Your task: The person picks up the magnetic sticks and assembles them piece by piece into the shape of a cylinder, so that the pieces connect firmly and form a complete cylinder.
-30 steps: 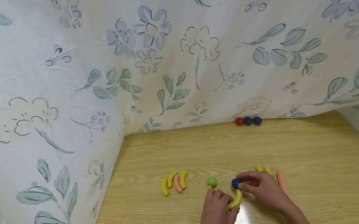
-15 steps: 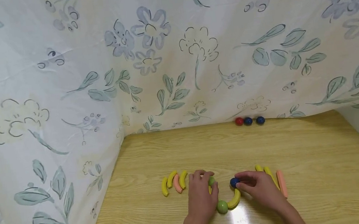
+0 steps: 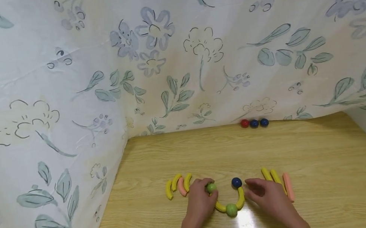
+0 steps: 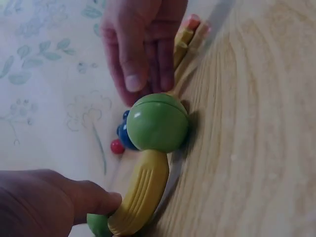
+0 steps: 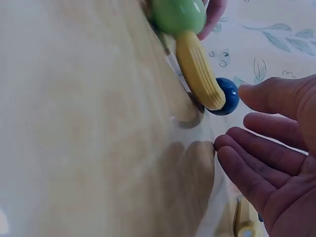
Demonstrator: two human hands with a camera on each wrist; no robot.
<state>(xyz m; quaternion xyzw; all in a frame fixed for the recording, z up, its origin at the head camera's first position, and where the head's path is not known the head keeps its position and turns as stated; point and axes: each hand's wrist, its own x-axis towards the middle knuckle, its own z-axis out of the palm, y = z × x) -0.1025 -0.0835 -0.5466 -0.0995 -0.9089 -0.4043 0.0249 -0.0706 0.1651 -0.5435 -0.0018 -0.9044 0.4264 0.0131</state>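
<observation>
A U-shaped chain lies on the wooden table in the head view: a green ball (image 3: 212,188), a curved yellow bar (image 3: 220,206), a second green ball (image 3: 231,210) at the bottom, another curved yellow bar (image 3: 240,198) and a blue ball (image 3: 236,182). My left hand (image 3: 199,200) holds the upper left green ball between thumb and fingers, partly covering it. Just right of the blue ball, my right hand (image 3: 269,196) stays apart from it, fingers loosely extended. The right wrist view shows a gap between that hand (image 5: 276,148) and the blue ball (image 5: 228,97).
Several short curved bars (image 3: 178,184), yellow and pink, lie left of my left hand. Straight yellow bars (image 3: 275,175) and a pink bar (image 3: 288,187) lie beside my right hand. A red ball (image 3: 245,123) and two blue balls (image 3: 259,123) rest by the patterned cloth (image 3: 178,73).
My left hand has moved from the lower green ball to the upper left one. My right hand has let go of the blue ball and drawn slightly away. The chain has spread wider.
</observation>
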